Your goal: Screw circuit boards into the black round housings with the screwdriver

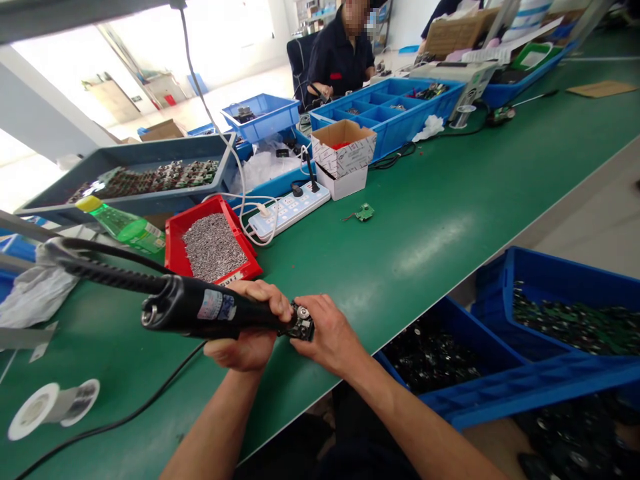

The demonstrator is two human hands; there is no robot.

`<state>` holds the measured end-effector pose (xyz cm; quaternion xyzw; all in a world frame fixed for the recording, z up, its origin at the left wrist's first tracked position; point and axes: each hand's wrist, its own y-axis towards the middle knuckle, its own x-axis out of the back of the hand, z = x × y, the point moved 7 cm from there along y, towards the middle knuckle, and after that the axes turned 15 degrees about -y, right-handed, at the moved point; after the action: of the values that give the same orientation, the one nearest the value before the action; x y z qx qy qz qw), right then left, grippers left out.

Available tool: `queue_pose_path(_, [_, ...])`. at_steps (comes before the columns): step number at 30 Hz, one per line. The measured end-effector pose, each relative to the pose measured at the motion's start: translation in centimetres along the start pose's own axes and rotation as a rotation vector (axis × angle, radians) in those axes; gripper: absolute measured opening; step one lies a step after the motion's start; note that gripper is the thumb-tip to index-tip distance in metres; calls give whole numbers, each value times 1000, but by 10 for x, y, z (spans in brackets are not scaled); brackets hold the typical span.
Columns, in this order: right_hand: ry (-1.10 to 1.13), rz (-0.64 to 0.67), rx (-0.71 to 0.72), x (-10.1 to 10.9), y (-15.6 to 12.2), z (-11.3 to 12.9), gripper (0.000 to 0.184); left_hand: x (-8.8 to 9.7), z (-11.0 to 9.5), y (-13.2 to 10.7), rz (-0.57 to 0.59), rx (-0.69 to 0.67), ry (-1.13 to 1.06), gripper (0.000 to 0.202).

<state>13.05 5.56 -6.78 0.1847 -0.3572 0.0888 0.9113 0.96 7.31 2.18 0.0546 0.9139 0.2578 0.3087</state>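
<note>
My left hand (pixel 250 333) is wrapped round a black electric screwdriver (pixel 200 310) that lies nearly level, its tip pointing right. The tip meets a small dark part with a round metal piece (pixel 301 325), which my right hand (pixel 327 333) pinches at the near edge of the green table (pixel 425 220). A black cable runs from the tool's back end up and to the left. A red tray of small screws (pixel 213 245) sits just behind my hands.
A white power strip (pixel 290 208), two small cardboard boxes (pixel 344 157), a loose green circuit board (pixel 364 213), a green bottle (pixel 123 227) and grey and blue bins stand further back. A solder spool (pixel 53 405) lies at left. Blue crates of parts (pixel 550 320) sit right. Another person sits far behind.
</note>
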Motion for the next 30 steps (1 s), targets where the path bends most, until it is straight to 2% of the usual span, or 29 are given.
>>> queue_pose_path(10, [-4, 14, -6, 1, 1, 3, 57, -7, 8, -8, 4, 72, -28, 58])
queue_pose_path(16, [-17, 13, 3, -2, 2, 2, 48, -17, 11, -8, -2, 36, -13, 55])
queue_pose_path(20, [-23, -4, 16, 0, 0, 2, 54, -7, 1, -1, -33, 16, 1, 63])
queue_pose_path(22, [-21, -18, 23, 2, 0, 3, 59, 10, -16, 3, -135, -20, 25, 73])
queue_pose_path(26, [24, -80, 22, 13, 2, 9, 60, 63, -64, -8, -510, -73, 90, 78])
queue_pose_path(28, [80, -143, -3, 26, -4, 11, 61, 92, -82, -27, -704, -52, 155, 72])
queue_pose_path(30, [131, -219, -58, 44, -22, 7, 64, 122, -91, -53, -905, 41, 262, 50])
